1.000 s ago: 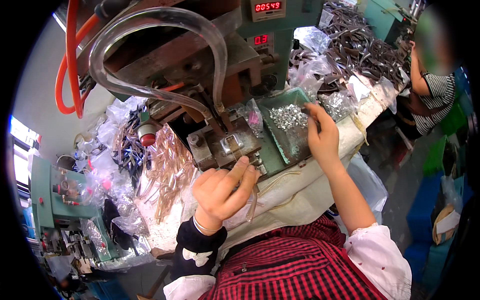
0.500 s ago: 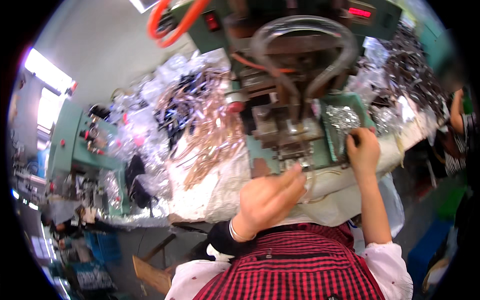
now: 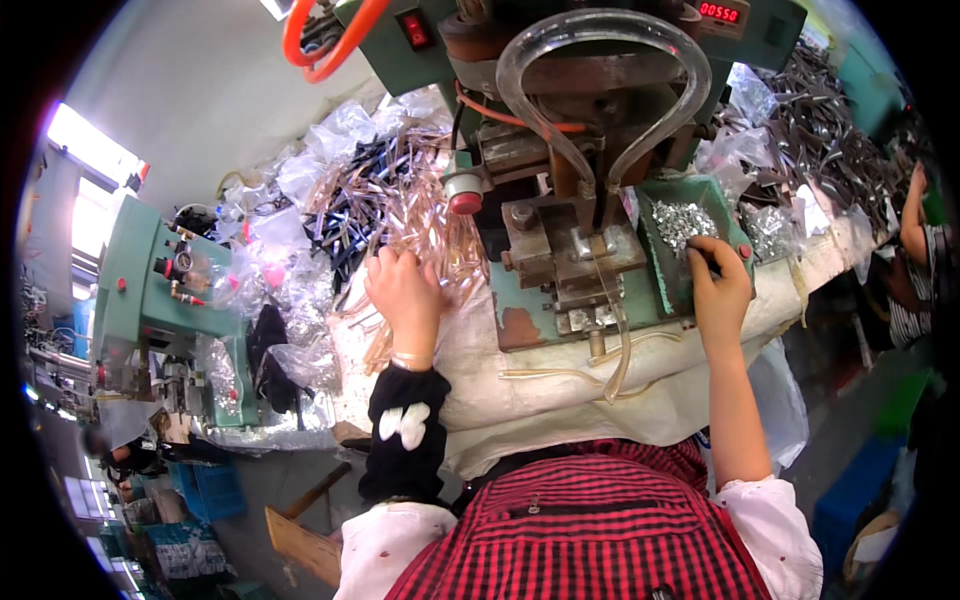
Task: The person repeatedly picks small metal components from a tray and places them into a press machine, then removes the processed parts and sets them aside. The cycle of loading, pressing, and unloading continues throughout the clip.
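My left hand rests palm down on a heap of clear plastic tube pieces, fingers curled into them. My right hand reaches into a green tray of small shiny metal parts, its fingertips pinched among them. Between the hands stands a green press machine with a metal die block and a looped clear hose. Whether either hand holds a piece is hidden by the fingers.
White cloth covers the bench front. Clear bags and dark parts lie at left beside another green machine. A pile of dark metal pieces lies at right, where another person's arm shows. An orange hose hangs above.
My left hand has moved from the front of the machine leftward onto the heap of clear tube pieces. My right hand stays at the tray of metal parts. The view has swung left.
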